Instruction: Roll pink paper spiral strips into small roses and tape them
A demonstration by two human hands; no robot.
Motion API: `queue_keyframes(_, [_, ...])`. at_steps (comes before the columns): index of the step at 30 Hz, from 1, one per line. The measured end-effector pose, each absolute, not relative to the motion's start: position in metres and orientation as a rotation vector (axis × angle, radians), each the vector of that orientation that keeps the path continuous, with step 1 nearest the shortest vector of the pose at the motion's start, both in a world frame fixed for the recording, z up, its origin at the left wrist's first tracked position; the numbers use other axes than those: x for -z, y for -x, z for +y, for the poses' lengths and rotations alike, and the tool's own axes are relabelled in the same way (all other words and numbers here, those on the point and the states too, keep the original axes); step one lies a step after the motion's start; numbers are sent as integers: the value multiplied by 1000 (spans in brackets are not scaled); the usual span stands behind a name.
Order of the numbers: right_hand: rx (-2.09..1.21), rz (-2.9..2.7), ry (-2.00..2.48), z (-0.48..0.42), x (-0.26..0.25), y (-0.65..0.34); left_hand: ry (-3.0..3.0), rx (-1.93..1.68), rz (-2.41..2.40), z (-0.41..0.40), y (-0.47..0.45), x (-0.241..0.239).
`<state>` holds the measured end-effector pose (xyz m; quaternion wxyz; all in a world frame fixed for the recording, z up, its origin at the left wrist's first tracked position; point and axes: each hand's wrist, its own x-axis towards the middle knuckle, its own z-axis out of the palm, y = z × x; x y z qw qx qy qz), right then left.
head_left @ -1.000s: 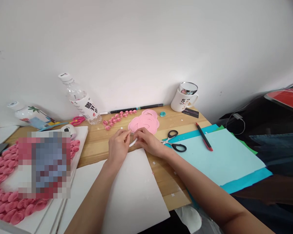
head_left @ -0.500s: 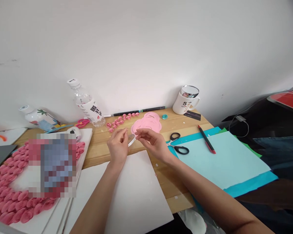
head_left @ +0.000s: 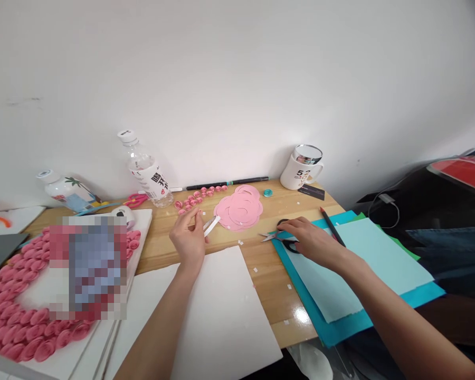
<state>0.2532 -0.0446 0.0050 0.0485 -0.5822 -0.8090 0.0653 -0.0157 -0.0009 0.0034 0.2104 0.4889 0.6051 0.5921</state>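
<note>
Centre of the frame, and we have the left hand (head_left: 188,238) raised just above the wooden table (head_left: 261,264), thumb and fingers pinched shut on a white strip (head_left: 212,225). The strip sticks out to the right of the fingertips, tilted up toward the pink paper spirals (head_left: 239,208) lying flat beyond it, near them but not touching as far as we can tell.

Over to the right of centre, the right hand (head_left: 307,238) is down on the black scissors (head_left: 279,236). It lies palm-down over the handles, fingers bent across them, with the blades poking out to the left of the fingertips. We cannot tell whether the fingers have closed around the handles or merely rest on them. The scissors sit at the left edge of the light blue paper (head_left: 364,264), which lies on a darker blue sheet (head_left: 340,330). A red pencil (head_left: 331,226) lies on the paper just beyond the wrist.

Along the back wall we spot a clear bottle (head_left: 146,171) leaning left, a row of little pink paper roses (head_left: 193,198), a black pen (head_left: 227,183) and a white mug (head_left: 304,168). A white board (head_left: 225,316) fills the lower middle, under the left forearm. Far left, more pink roses (head_left: 11,327) crowd another white board.
</note>
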Motion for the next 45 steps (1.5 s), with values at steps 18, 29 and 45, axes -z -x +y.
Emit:
queue_keyframes(18, [-1232, -1807, 1164, -15, -3, -189, -1181, -1669, 1654, -1, 19, -5])
queue_keyframes(29, [-1179, -1840, 1289, -17, -17, -139, -1167, -1675, 1655, -2, 16, -7])
queue_keyframes(45, [-848, -1923, 1532, -6, -9, -159, -1299, -1690, 1661, -2, 18, -1])
